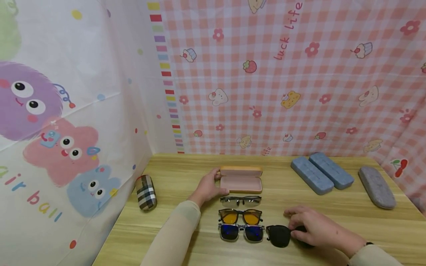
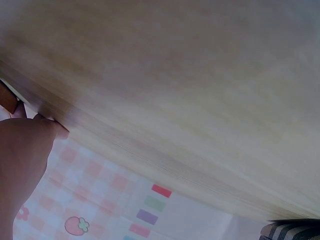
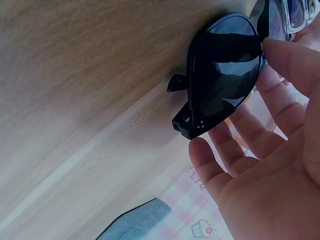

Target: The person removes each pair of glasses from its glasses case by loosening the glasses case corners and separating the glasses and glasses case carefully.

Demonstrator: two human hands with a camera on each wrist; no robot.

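Note:
An orange glasses case [image 1: 241, 183] with a pale pink lining stands with its lid up, its inside bare. My left hand [image 1: 209, 186] holds the left end, thumb at the front corner and fingers behind. In the left wrist view, only a bit of orange case [image 2: 7, 98] shows beside the hand. My right hand [image 1: 314, 225] pinches black sunglasses [image 3: 225, 75] at the bridge between thumb and index finger; the other fingers spread behind the lens. In the head view the hand covers much of the right lens.
Below the case lie clear rimmed glasses [image 1: 240, 201], orange-lensed glasses [image 1: 240, 216] and blue-lensed sunglasses [image 1: 229, 232] in a column. A plaid case [image 1: 146, 193] sits at left. Two blue cases [image 1: 312, 175] and a grey case [image 1: 377, 187] lie at the back right.

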